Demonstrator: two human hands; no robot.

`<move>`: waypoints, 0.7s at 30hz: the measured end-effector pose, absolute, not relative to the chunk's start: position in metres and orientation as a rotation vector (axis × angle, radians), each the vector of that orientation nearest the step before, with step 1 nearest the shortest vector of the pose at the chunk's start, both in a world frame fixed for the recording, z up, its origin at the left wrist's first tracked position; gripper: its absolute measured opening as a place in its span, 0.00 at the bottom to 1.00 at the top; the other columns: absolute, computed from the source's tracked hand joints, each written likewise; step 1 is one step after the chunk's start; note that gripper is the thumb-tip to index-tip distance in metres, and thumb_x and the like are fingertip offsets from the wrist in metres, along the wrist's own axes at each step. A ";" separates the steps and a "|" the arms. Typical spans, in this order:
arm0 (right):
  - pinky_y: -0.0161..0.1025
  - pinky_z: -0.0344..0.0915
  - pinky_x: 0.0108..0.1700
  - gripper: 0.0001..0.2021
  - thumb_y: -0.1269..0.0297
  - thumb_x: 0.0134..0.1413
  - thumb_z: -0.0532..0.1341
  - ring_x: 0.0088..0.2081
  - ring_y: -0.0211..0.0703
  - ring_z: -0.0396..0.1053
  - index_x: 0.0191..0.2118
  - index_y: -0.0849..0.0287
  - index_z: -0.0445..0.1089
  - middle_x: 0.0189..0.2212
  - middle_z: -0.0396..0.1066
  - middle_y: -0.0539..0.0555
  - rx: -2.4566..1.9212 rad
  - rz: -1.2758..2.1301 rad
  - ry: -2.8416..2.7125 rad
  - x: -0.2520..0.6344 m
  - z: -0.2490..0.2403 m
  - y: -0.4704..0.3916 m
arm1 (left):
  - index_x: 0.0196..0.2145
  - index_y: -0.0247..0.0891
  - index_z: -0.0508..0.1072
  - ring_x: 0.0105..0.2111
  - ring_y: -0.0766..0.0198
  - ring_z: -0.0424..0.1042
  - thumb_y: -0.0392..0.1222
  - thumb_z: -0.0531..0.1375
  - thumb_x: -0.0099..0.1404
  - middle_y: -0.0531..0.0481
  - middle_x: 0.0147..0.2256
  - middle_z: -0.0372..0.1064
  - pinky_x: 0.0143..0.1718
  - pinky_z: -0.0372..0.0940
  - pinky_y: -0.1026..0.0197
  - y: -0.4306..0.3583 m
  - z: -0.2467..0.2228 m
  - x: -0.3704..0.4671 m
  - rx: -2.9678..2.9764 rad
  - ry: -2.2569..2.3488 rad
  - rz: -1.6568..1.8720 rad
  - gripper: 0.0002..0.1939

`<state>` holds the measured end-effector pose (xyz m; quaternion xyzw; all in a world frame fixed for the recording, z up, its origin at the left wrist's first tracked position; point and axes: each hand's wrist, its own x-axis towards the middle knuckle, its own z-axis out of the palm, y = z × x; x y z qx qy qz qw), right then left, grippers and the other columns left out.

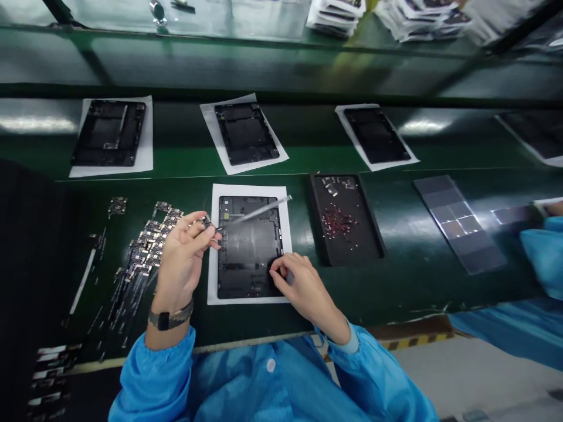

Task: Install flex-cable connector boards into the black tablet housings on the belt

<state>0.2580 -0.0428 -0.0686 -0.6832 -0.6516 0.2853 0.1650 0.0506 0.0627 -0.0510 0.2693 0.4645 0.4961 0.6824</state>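
Note:
My left hand (187,243) pinches a small circuit board (206,223) above the left edge of a black tablet housing (246,281). From that board a pale flat ribbon cable (264,208) stretches up and right across the housing, and a thin reddish wire rises beside my fingers. The housing lies on a sheet of white paper (212,275). At its lower right edge is my right hand (299,278), thumb and forefinger brought together; whatever may be between them is too small to make out.
A heap of circuit boards with cables (147,246) lies on the left. To the right stands a black tray (369,240) holding red-wired parts, then a clear-windowed panel (460,225). Several housings (246,135) on paper line the back. A co-worker's blue sleeve (543,255) shows far right.

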 end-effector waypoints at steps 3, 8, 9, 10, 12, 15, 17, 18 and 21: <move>0.41 0.59 0.39 0.05 0.72 0.57 0.57 0.34 0.44 0.66 0.32 0.57 0.66 0.30 0.70 0.52 -1.867 0.882 -1.815 0.257 -0.067 -0.047 | 0.37 0.32 0.74 0.26 0.68 0.71 0.34 0.72 0.48 0.50 0.27 0.71 0.23 0.65 0.70 0.059 -0.054 0.060 0.577 1.024 1.024 0.18; 0.40 0.63 0.36 0.04 0.68 0.58 0.60 0.31 0.43 0.66 0.36 0.55 0.73 0.30 0.74 0.52 -1.762 0.955 -1.725 0.259 -0.073 -0.051 | 0.32 0.33 0.71 0.21 0.75 0.62 0.35 0.71 0.48 0.52 0.28 0.71 0.19 0.54 0.72 0.052 -0.059 0.076 0.608 0.992 0.913 0.15; 0.40 0.64 0.36 0.05 0.67 0.59 0.60 0.31 0.44 0.68 0.37 0.55 0.74 0.30 0.75 0.52 -1.740 0.962 -1.697 0.260 -0.075 -0.050 | 0.32 0.33 0.71 0.21 0.76 0.61 0.35 0.71 0.48 0.51 0.28 0.71 0.19 0.53 0.73 0.050 -0.059 0.078 0.634 0.996 0.887 0.15; 0.41 0.65 0.38 0.06 0.67 0.60 0.60 0.32 0.45 0.69 0.37 0.55 0.75 0.30 0.76 0.53 -1.718 0.971 -1.667 0.260 -0.077 -0.049 | 0.31 0.33 0.70 0.21 0.76 0.61 0.35 0.70 0.49 0.51 0.29 0.72 0.19 0.53 0.73 0.049 -0.059 0.079 0.663 0.998 0.856 0.14; 0.43 0.66 0.41 0.07 0.66 0.61 0.60 0.35 0.46 0.72 0.37 0.54 0.76 0.32 0.78 0.53 -1.676 1.008 -1.616 0.262 -0.078 -0.047 | 0.31 0.33 0.69 0.20 0.76 0.62 0.34 0.70 0.49 0.50 0.30 0.74 0.20 0.55 0.72 0.048 -0.059 0.080 0.724 0.994 0.782 0.14; 0.44 0.67 0.43 0.09 0.66 0.63 0.59 0.39 0.47 0.74 0.38 0.54 0.77 0.35 0.79 0.54 -1.625 1.080 -1.575 0.264 -0.079 -0.045 | 0.31 0.34 0.69 0.20 0.73 0.66 0.34 0.69 0.48 0.50 0.30 0.74 0.20 0.60 0.69 0.047 -0.059 0.081 0.808 0.995 0.689 0.14; 0.44 0.67 0.42 0.09 0.65 0.63 0.58 0.37 0.47 0.74 0.38 0.55 0.78 0.32 0.79 0.54 -1.620 1.110 -1.560 0.264 -0.079 -0.045 | 0.31 0.34 0.70 0.22 0.69 0.69 0.33 0.69 0.47 0.51 0.26 0.73 0.21 0.63 0.68 0.047 -0.060 0.083 0.862 1.009 0.625 0.13; 0.43 0.66 0.41 0.09 0.65 0.62 0.59 0.36 0.47 0.73 0.38 0.55 0.77 0.31 0.79 0.54 -1.627 1.117 -1.551 0.264 -0.080 -0.045 | 0.30 0.34 0.70 0.23 0.68 0.70 0.33 0.69 0.47 0.52 0.24 0.71 0.22 0.64 0.67 0.046 -0.061 0.084 0.883 1.010 0.587 0.13; 0.43 0.65 0.40 0.08 0.66 0.60 0.60 0.34 0.46 0.71 0.34 0.56 0.77 0.28 0.77 0.53 -1.649 1.130 -1.532 0.262 -0.080 -0.045 | 0.28 0.34 0.70 0.24 0.65 0.73 0.33 0.68 0.46 0.53 0.21 0.70 0.25 0.67 0.65 0.044 -0.066 0.088 0.931 0.986 0.458 0.12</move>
